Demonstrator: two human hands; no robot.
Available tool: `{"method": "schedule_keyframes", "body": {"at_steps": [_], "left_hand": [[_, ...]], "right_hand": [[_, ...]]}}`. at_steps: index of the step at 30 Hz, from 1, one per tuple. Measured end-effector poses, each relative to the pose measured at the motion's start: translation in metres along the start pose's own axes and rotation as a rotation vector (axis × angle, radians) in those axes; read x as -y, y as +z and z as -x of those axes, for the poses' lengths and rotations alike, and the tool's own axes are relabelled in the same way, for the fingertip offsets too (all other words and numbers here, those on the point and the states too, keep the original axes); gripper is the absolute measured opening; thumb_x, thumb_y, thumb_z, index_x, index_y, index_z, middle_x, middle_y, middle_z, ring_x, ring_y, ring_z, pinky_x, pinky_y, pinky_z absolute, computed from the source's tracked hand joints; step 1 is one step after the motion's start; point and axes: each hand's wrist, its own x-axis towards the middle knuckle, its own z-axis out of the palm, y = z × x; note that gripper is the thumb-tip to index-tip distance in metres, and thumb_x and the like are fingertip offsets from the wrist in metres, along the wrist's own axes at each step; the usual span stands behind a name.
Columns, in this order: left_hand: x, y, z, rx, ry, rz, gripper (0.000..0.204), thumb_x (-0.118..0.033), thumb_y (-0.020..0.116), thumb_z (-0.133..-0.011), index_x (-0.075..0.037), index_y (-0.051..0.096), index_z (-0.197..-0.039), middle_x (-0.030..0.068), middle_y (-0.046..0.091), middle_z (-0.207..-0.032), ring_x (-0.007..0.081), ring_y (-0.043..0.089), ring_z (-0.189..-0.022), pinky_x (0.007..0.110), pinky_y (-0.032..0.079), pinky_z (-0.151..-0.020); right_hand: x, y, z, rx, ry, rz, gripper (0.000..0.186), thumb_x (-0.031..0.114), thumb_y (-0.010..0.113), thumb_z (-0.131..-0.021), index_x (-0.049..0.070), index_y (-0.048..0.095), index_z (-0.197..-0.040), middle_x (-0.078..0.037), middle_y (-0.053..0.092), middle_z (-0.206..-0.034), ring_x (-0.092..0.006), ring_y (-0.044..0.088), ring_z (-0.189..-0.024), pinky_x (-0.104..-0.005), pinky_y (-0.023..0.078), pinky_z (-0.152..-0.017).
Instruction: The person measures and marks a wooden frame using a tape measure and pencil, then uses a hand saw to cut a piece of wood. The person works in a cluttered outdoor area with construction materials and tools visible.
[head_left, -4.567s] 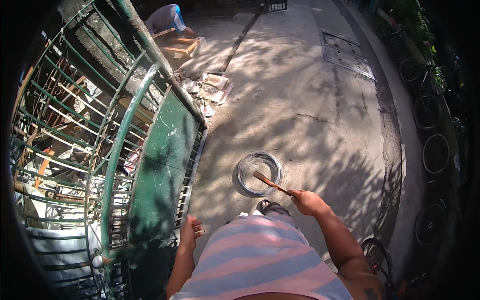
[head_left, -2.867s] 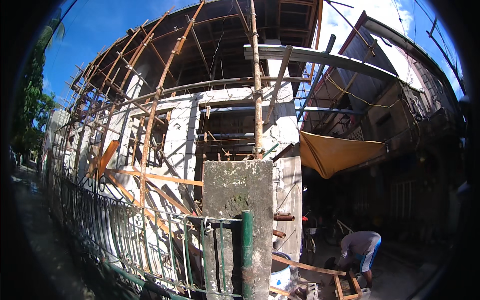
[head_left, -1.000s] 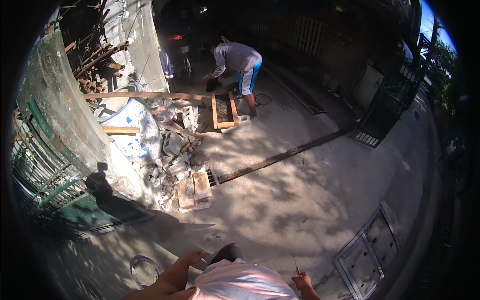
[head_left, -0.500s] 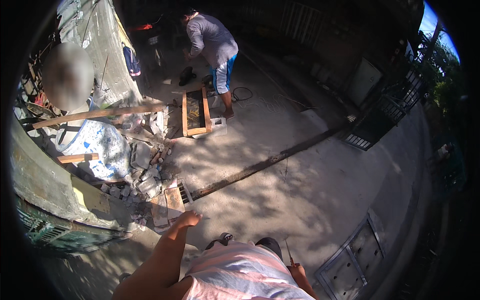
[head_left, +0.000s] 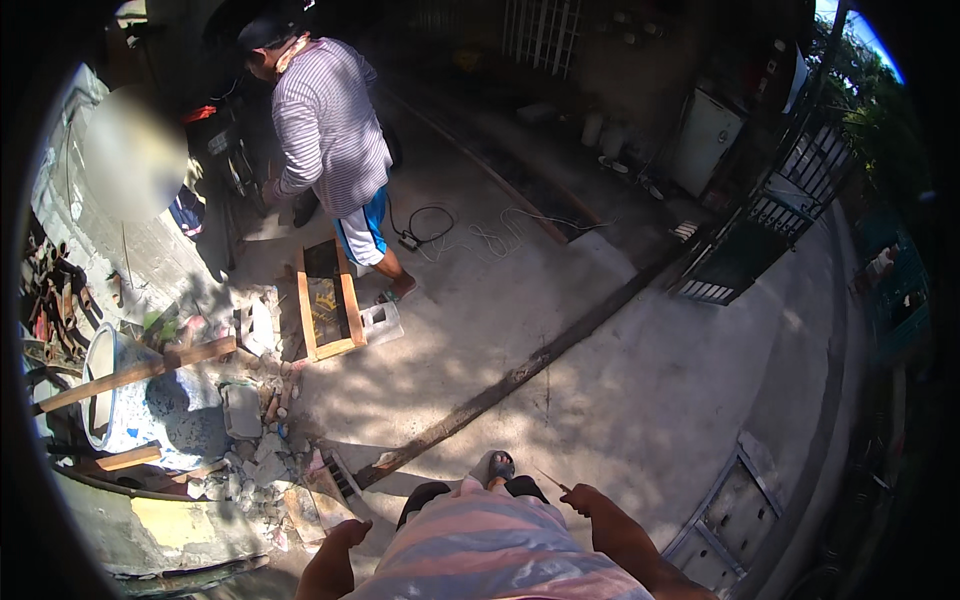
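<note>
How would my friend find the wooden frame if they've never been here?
Find the co-worker in the dark cap and striped top. The wooden frame is just below them, next to a grey hollow block. Unlike the plank by the blue-and-white tub, it is a rectangle around a dark middle.

A plank (head_left: 140, 372) lies across the drum (head_left: 185, 405) at left, rubble (head_left: 268, 458) just right of it, near the left hand (head_left: 347, 536). Ahead, a frame (head_left: 307, 310) touches a block (head_left: 383, 324) nearer than a co-worker (head_left: 325, 125). A cover (head_left: 728, 520) lies right of the right hand (head_left: 582, 499), a gate (head_left: 742, 252) beyond it.
</note>
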Motion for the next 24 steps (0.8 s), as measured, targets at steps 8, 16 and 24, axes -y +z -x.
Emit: {"method": "schedule_keyframes", "body": {"at_steps": [8, 16, 24], "left_hand": [[-0.106, -0.055, -0.04, -0.024, 0.171, -0.064, 0.067, -0.055, 0.037, -0.11, -0.001, 0.074, -0.125, 0.028, 0.07, -0.133, 0.0425, 0.064, -0.131, 0.053, 0.046, -0.112], [-0.349, -0.304, -0.106, -0.327, 0.812, -0.697, 0.056, -0.048, 0.037, -0.112, -0.004, 0.072, -0.118, 0.0225, 0.076, -0.118, 0.0388, 0.071, -0.115, 0.055, 0.054, -0.097], [-0.681, -0.556, -0.08, -0.559, 0.536, -0.065, 0.049, -0.048, 0.068, -0.101, -0.004, 0.072, -0.121, 0.017, 0.078, -0.114, 0.0345, 0.074, -0.109, 0.043, 0.055, -0.093]], "right_hand": [[0.181, -0.221, -0.051, -0.379, -0.16, 0.067, 0.083, 0.055, 0.073, -0.089, -0.005, 0.053, -0.143, -0.028, 0.07, -0.133, -0.0427, 0.068, -0.124, -0.0504, 0.055, -0.104], [0.211, -0.27, -0.084, -0.34, 0.149, -0.241, 0.074, 0.054, 0.078, -0.086, 0.002, 0.06, -0.136, -0.02, 0.076, -0.114, -0.0341, 0.075, -0.1, -0.0447, 0.061, -0.085], [0.176, -0.323, -0.156, -0.146, 0.515, -0.796, 0.079, 0.043, 0.079, -0.085, -0.003, 0.054, -0.143, -0.026, 0.073, -0.129, -0.0373, 0.071, -0.123, -0.0426, 0.058, -0.101]]}}
